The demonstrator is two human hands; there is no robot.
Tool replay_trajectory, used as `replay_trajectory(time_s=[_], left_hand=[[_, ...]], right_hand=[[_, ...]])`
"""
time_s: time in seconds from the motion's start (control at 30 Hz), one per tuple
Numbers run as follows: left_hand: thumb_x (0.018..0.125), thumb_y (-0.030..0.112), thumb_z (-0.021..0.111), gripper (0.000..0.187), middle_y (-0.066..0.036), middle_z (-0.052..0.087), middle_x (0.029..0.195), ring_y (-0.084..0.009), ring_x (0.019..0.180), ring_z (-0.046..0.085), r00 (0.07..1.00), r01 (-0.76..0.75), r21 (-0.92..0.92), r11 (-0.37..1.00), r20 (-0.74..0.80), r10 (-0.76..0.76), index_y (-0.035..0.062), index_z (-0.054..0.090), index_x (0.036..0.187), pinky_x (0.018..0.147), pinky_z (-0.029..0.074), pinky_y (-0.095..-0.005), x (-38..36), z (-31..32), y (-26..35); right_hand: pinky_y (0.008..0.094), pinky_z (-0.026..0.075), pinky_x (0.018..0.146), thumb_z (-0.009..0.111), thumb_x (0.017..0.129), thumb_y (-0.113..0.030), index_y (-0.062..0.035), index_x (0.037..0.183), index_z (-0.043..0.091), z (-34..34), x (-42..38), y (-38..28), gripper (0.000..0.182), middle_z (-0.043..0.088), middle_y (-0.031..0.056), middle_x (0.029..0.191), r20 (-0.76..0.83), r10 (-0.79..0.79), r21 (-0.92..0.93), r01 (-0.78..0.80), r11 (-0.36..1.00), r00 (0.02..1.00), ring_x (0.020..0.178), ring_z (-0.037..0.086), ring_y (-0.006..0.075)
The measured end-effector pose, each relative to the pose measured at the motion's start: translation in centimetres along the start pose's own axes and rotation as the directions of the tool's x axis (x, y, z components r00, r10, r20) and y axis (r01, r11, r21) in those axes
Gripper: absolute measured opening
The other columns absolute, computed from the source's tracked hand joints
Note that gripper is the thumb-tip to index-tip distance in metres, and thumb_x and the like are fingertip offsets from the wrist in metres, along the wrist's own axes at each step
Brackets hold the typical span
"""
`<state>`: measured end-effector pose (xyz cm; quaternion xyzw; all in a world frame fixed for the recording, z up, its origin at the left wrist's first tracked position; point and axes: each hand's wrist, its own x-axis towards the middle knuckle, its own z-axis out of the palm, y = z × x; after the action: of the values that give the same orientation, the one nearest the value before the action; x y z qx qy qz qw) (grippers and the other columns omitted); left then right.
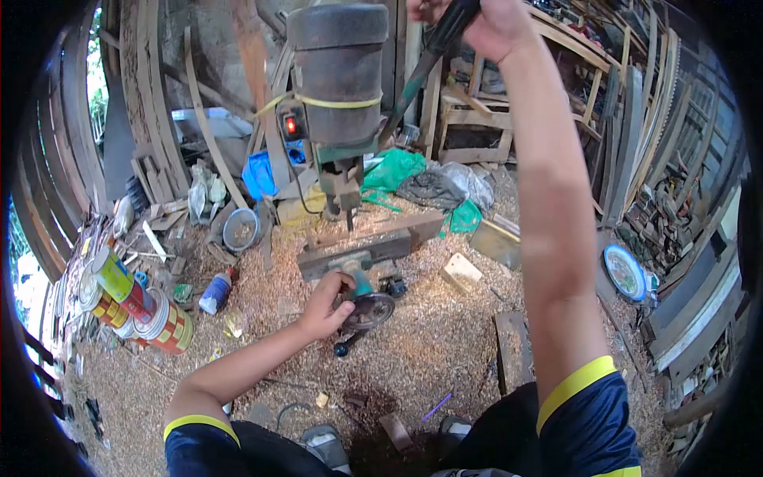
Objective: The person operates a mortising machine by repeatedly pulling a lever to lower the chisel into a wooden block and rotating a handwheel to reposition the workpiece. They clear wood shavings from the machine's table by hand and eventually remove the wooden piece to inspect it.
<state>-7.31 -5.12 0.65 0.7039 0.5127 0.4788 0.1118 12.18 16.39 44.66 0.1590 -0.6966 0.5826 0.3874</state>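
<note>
A mortising or drilling machine stands ahead, its dark motor housing (338,75) ringed by a yellow band and a red switch (291,125) lit on its side. Its bit (350,219) points down just over a wooden workpiece (373,238) in the machine's holder. My left hand (327,306) is wrapped round the rim of the handwheel (369,311) below the workpiece. At the top, my right hand (489,28) is closed on the black grip of the long lever (435,52).
Wood shavings (429,342) cover the floor. Stacked cans (163,318) and a blue-and-white bottle (215,294) are at left. A round basin (625,272) lies at right. Planks (211,151) lean behind; a green bag (395,168) lies beyond the machine.
</note>
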Motion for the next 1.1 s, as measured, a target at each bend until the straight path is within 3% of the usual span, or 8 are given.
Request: replay_trajectory(time_s=[0.27, 0.33, 0.37, 0.73, 0.83, 0.9, 1.0, 1.1], left_hand=[[0.101, 0.026, 0.058, 0.027, -0.015, 0.054, 0.111, -0.0333, 0.11, 0.053, 0.993, -0.075, -0.078, 0.994, 0.089, 0.082, 0.0025, 0.055, 0.113, 0.104, 0.038, -0.0419, 4.0, 2.0, 2.2], [0.102, 0.02, 0.054, 0.021, -0.015, 0.055, 0.11, -0.0323, 0.11, 0.054, 0.996, -0.057, -0.124, 0.991, 0.066, 0.065, 0.0016, 0.057, 0.111, 0.103, 0.039, -0.0408, 3.9, 2.0, 1.3], [0.104, 0.024, 0.053, 0.025, -0.015, 0.056, 0.107, -0.032, 0.107, 0.055, 0.999, 0.016, -0.195, 0.981, 0.037, -0.009, 0.0003, 0.057, 0.11, 0.101, 0.041, -0.0405, 3.8, 2.3, 1.3], [0.109, 0.051, 0.041, 0.057, -0.013, 0.058, 0.098, -0.0263, 0.094, 0.056, 0.999, 0.045, -0.212, 0.976, -0.012, -0.049, -0.0017, 0.056, 0.094, 0.089, 0.044, -0.0381, 4.0, 2.6, 1.2], [0.109, 0.041, 0.046, 0.046, -0.013, 0.059, 0.097, -0.0265, 0.093, 0.057, 0.997, 0.042, -0.239, 0.97, -0.047, -0.055, -0.0014, 0.057, 0.094, 0.089, 0.045, -0.0382, 3.7, 2.4, 1.1], [0.108, 0.032, 0.051, 0.037, -0.012, 0.06, 0.096, -0.027, 0.092, 0.058, 0.995, 0.05, -0.274, 0.96, -0.07, -0.071, -0.0011, 0.058, 0.094, 0.089, 0.045, -0.0385, 3.4, 2.5, 1.2], [0.106, 0.027, 0.053, 0.031, -0.013, 0.06, 0.095, -0.0282, 0.093, 0.059, 0.994, 0.043, -0.271, 0.962, -0.084, -0.068, -0.0009, 0.059, 0.095, 0.09, 0.046, -0.0392, 2.9, 2.4, 0.7], [0.106, 0.027, 0.053, 0.029, -0.013, 0.063, 0.098, -0.0294, 0.098, 0.061, 0.998, -0.06, -0.259, 0.964, -0.027, 0.055, -0.0001, 0.061, 0.098, 0.091, 0.046, -0.0403, 3.1, 2.4, 0.4]], right_hand=[[0.0294, 0.032, 0.04, 0.042, 0.107, -0.05, -0.0171, 0.053, 0.038, 1.5, -4.9, 3.4, 0.063, 0.032, -0.0017, 0.043, -0.182, -0.207, -0.008, 0.209, 0.978, 0.961, 0.036, 0.034, 0.0139], [0.0357, 0.044, 0.067, 0.033, 0.109, -0.038, -0.0127, 0.069, 0.049, -1.9, -8.7, 4.5, 0.05, 0.049, 0.0026, 0.062, 0.357, -0.251, 0.155, 0.208, 0.966, 0.9, 0.06, 0.051, 0.0185], [0.0356, 0.035, 0.059, 0.026, 0.109, -0.042, -0.0178, 0.059, 0.033, 2.3, -12.4, 5.4, 0.056, 0.027, -0.004, 0.051, -0.062, -0.324, -0.154, 0.312, 0.938, 0.944, 0.048, 0.032, 0.0167], [0.0345, 0.041, 0.06, 0.019, 0.102, -0.078, -0.009, 0.051, 0.053, 3.8, -28.7, 13.4, 0.093, 0.052, 0.0008, 0.051, 0.075, -0.42, -0.19, 0.426, 0.884, 0.904, 0.045, 0.048, 0.0183], [0.0295, 0.048, 0.071, 0.017, 0.102, -0.078, -0.0044, 0.072, 0.073, 4.4, -26.0, 8.5, 0.097, 0.059, -0.0015, 0.048, 0.053, 0.388, -0.213, -0.369, 0.905, 0.92, 0.043, 0.056, 0.0164], [0.0336, 0.05, 0.084, 0.047, 0.108, -0.055, 0.0022, 0.1, 0.071, 5.1, -22.2, 6.3, 0.063, 0.069, 0.0055, 0.064, -0.09, 0.862, -0.322, -0.834, 0.449, 0.499, 0.054, 0.064, 0.0226], [0.0345, 0.057, 0.079, 0.058, 0.106, -0.015, 0.0076, 0.142, 0.047, 4.9, -24.5, 10.8, 0.044, 0.07, 0.0196, 0.115, 0.086, 0.164, -0.876, -0.003, 0.482, 0.983, 0.076, 0.069, 0.0158], [0.0314, 0.058, 0.069, 0.065, 0.1, -0.004, 0.0043, 0.151, 0.03, 5.5, -25.2, 11.4, 0.062, 0.056, 0.0203, 0.134, -0.236, 0.418, -0.924, -0.335, 0.183, 0.877, 0.09, 0.068, 0.0146]])
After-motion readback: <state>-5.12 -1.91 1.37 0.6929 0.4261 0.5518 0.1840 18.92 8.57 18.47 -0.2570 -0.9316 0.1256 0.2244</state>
